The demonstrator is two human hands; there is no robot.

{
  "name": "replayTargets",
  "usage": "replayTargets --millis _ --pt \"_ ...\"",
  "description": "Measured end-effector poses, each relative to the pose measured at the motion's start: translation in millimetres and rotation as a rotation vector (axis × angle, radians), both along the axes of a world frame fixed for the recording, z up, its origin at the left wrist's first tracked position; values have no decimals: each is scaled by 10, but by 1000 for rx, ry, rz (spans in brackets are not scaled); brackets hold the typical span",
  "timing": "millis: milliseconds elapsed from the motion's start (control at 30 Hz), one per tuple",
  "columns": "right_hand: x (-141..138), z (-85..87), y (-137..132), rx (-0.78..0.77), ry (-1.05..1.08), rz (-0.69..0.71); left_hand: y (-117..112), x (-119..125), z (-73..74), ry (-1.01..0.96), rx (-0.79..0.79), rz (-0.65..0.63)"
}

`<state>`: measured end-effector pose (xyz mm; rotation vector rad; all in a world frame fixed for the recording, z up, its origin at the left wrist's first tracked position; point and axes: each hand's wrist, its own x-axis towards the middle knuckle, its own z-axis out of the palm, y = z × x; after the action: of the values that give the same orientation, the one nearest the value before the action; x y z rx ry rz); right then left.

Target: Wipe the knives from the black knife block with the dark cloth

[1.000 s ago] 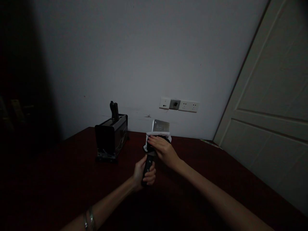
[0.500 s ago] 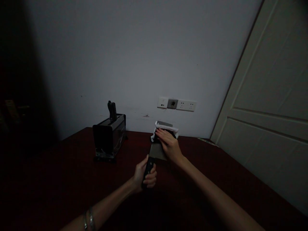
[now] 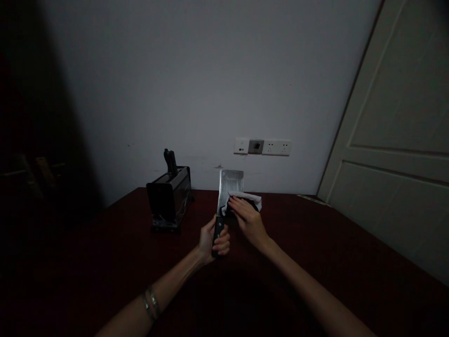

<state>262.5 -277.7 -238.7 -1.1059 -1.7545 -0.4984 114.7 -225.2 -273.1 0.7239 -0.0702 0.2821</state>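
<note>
My left hand (image 3: 213,238) is wrapped round the black riveted handle of a cleaver (image 3: 230,181), whose broad metal blade points up and away from me. Against the lower part of the blade, near the handle, my right hand (image 3: 249,220) presses a black and white cloth (image 3: 254,200). The fingers of that hand lie together over the cloth and hide part of it and of the blade. The upper part of the blade shows bare.
A dark knife block (image 3: 168,199) with black handles sticking out stands on the dark red table (image 3: 140,271), left of my hands. Behind is a pale wall with a row of sockets (image 3: 262,147). A light panelled door (image 3: 393,187) is at the right.
My right hand and the cloth have slid down the blade towards the handle, so more of the upper blade shows. The cleaver has tilted and the view has shifted slightly.
</note>
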Motion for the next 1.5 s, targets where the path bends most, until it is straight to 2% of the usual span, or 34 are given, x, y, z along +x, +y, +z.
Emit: replayTargets --millis 100,267,367,433,633,700,800,1000,1100,1200,1333,1400,1500 --pt "63 93 59 17 -9 -17 -14 -1 -8 14 4 -6" --pt "416 523 271 76 37 -101 -114 27 -31 33 17 -74" --pt "525 641 298 101 32 -128 -147 34 -32 29 12 -97" --pt "493 582 248 108 21 -129 -145 30 -28 16 1 -109" --pt "110 73 -101 -1 -105 -14 -92 22 -48 -35 -52 -75" --pt "30 -24 -180 -36 -146 24 -79 27 -62 -42 -71 -68" --pt "41 10 -164 -53 -161 43 -83 35 -67 -46 -82 -64" --pt "331 480 226 37 -77 -72 -184 50 -62 -3 -41 -120" --pt "391 599 348 71 -42 -147 -222 65 -88 18 -30 -148" --pt "277 491 286 44 -64 -123 -208 72 -110 10 -26 -149" --pt "-7 155 10 -27 -139 4 -151 58 -111 -2 -6 -112" --pt "-92 47 -105 -61 -179 59 -139 50 -102 -13 7 -83" --pt "-60 96 -128 -80 -205 84 -161 47 -85 -5 16 -86"
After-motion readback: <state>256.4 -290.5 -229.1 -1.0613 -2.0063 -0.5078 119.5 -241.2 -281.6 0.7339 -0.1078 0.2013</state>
